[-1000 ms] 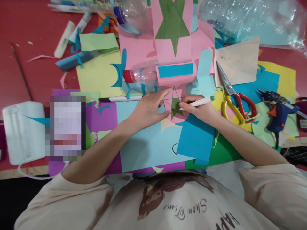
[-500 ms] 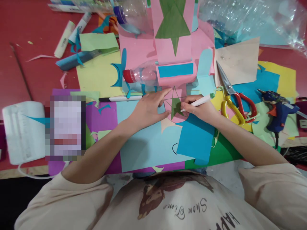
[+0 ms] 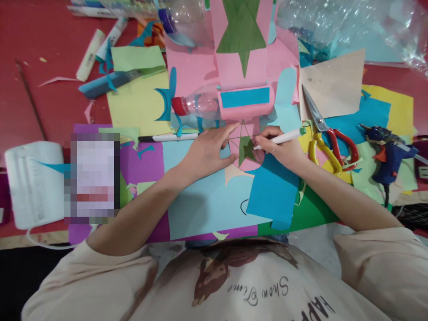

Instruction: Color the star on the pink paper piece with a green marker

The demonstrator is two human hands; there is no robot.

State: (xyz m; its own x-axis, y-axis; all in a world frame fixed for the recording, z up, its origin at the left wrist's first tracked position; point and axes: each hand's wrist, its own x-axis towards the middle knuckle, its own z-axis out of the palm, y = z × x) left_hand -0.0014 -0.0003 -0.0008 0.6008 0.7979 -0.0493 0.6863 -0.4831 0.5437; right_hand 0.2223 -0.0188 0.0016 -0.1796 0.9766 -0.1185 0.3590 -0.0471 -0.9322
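My right hand pinches a white marker with a green end; its tip is at the pink paper piece. On that paper is an outlined star, its lower middle coloured green and its upper points still pink. My left hand lies with fingers spread, fingertips pressing the paper's left edge. Just above, a clear bottle with a red cap lies on its side, joined to pink paper bearing a blue strip. A larger green star on pink paper is at the top.
Scissors with red and yellow handles lie right of my right hand, and a blue glue gun farther right. A black-and-white pen lies left of my left hand. A blurred-out screen is at left. Coloured paper scraps surround everything.
My right hand and the marker have shifted slightly right, and the marker's tip has moved up a little. More of the star's right side shows. My left hand stays where it was.
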